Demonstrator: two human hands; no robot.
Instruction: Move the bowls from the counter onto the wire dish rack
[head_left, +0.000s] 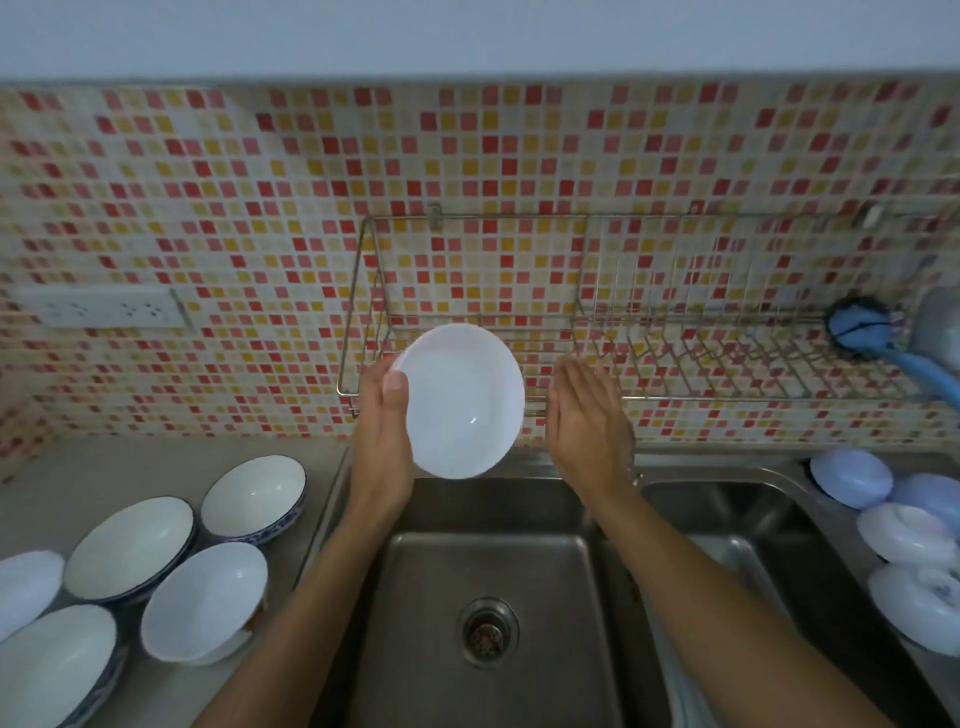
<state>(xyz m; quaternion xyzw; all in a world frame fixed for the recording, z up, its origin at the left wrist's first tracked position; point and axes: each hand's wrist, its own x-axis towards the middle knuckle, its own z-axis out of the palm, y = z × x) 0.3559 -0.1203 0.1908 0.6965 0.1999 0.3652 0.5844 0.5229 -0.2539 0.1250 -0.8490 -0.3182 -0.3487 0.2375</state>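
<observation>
My left hand (382, 426) grips a plain white bowl (462, 400) by its left rim, tilted so its inside faces me, above the sink and in front of the wire dish rack's left end. The wire dish rack (623, 312) hangs on the tiled wall and carries no bowls. My right hand (589, 415) is held open, fingers together, just right of the bowl and apart from it. Several white bowls with blue outsides (130, 545) (253, 499) (205, 600) stand on the counter at the lower left.
A steel sink (488, 571) with a drain lies below my arms. Upturned pale dishes (904, 530) are stacked at the right of the sink. A blue brush (862, 327) lies on the rack's right end. A wall socket (98, 306) is at the left.
</observation>
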